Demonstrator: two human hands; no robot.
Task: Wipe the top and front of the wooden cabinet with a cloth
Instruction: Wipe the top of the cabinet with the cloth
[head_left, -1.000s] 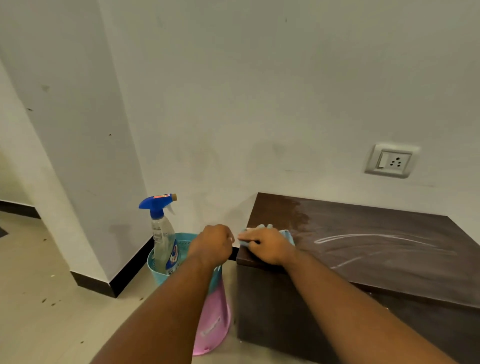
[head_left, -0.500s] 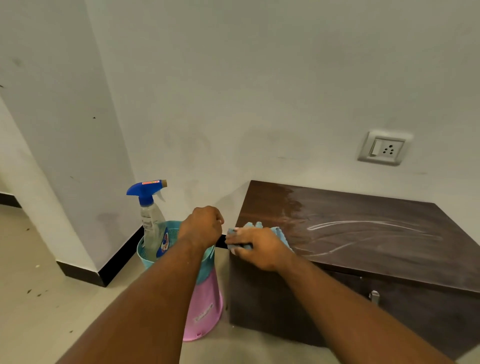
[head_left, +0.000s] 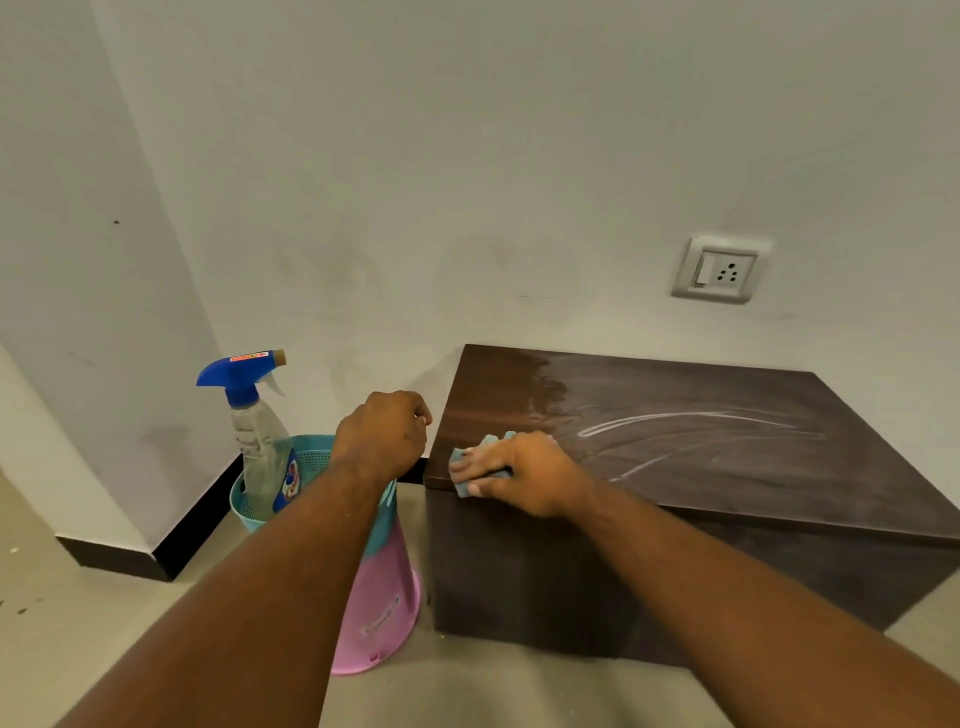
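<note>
A low dark wooden cabinet (head_left: 701, 447) stands against the wall at the right. Its top is darker at the left end and dusty grey with pale streaks further right. My right hand (head_left: 519, 470) presses a light blue cloth (head_left: 460, 460) onto the front left corner of the top, at the edge. Most of the cloth is hidden under the hand. My left hand (head_left: 384, 434) is closed in a fist just left of the cabinet, above the basket, with nothing visible in it.
A teal and pink plastic basket (head_left: 382, 613) stands on the floor beside the cabinet's left side, holding a spray bottle (head_left: 254, 431) with a blue trigger. A wall socket (head_left: 719, 270) sits above the cabinet. A wall corner with black skirting (head_left: 171, 540) juts out at left.
The camera view has shifted a little. My right hand with the cloth stays at the cabinet's front left corner, slightly further onto the top. The left fist keeps its place.
</note>
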